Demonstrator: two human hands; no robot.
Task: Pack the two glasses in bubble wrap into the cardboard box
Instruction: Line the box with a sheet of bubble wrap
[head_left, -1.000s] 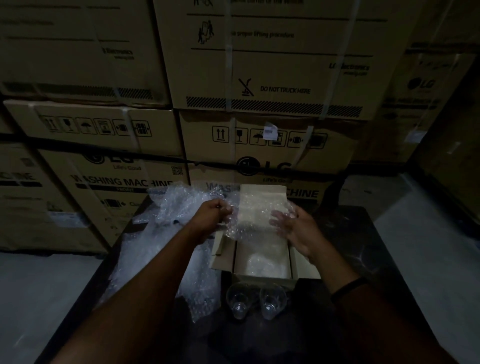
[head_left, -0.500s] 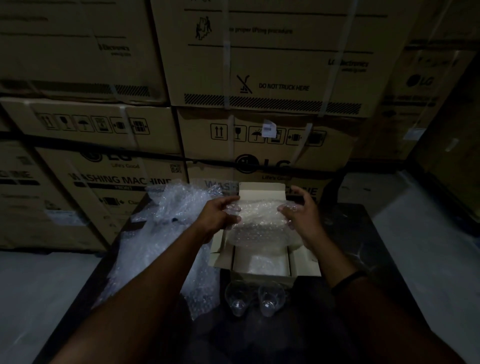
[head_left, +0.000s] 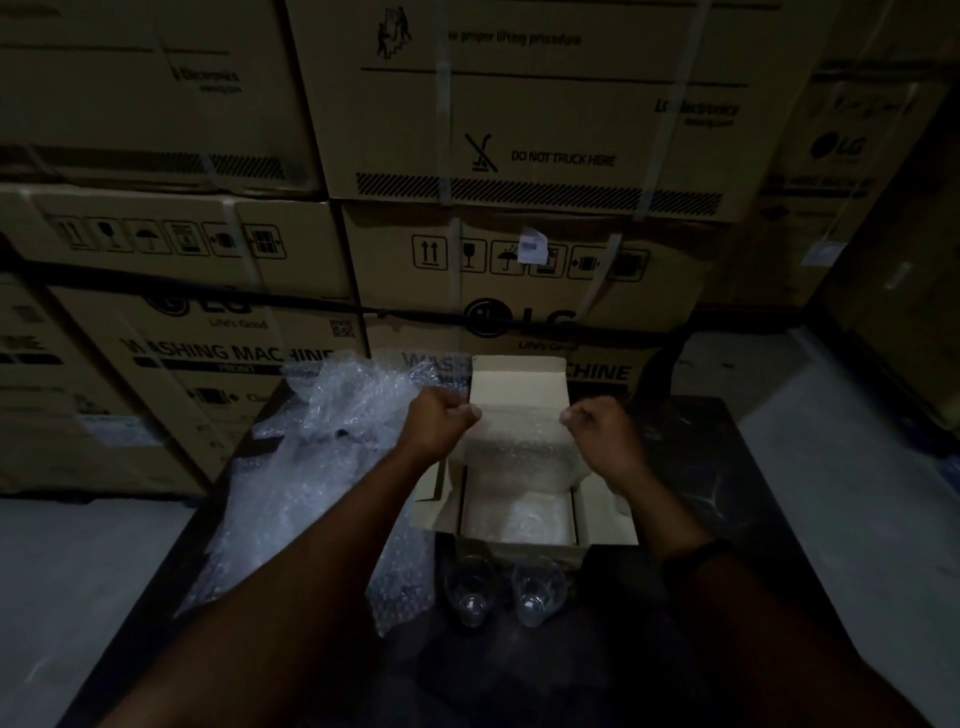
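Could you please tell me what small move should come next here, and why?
Probably lower the bubble wrap sheet into the cardboard box as lining: the left hand and right hand pinch it stretched above the open box, and the two glasses stand unwrapped in front.

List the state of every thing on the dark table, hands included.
Small brown cardboard box: open, flaps out, bubble wrap padding inside.
Clear bubble wrap sheet: stretched above the box, pinched at both top corners.
Left hand: pinches the sheet.
Right hand: pinches the sheet.
Two clear glasses: unwrapped, side by side, outside the box.
Loose bubble wrap pile: crumpled, left of the box.
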